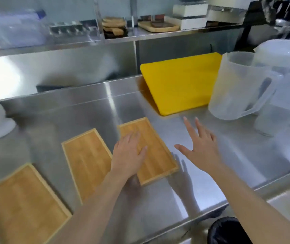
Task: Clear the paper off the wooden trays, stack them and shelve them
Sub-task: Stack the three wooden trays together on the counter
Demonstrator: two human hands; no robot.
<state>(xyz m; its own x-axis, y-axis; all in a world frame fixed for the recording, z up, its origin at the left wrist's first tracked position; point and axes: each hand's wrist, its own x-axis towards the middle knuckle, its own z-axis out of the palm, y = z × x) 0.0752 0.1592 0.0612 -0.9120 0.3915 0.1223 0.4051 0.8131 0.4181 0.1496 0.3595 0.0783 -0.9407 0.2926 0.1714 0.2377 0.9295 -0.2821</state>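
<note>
Lying in a diagonal row on the steel counter (246, 155): near tray (24, 205), middle tray (86, 155), far tray (154, 147), all bare wood. Left hand (128, 155) flat, fingers loose, over the far tray. Right hand (198, 147) spread, holding nothing, beside it. Yellow cutting board (181, 81) and clear pitchers (237, 85) behind.

No legible text, label, brand, number or sign found anywhere in view. Checked without result: the wooden trays (151, 152) under and beside the flat left hand (128, 155), the yellow board (181, 85) beyond the spread right hand (200, 148), and the translucent jugs (242, 85) further right. Shelf items above too blurred to read.
</note>
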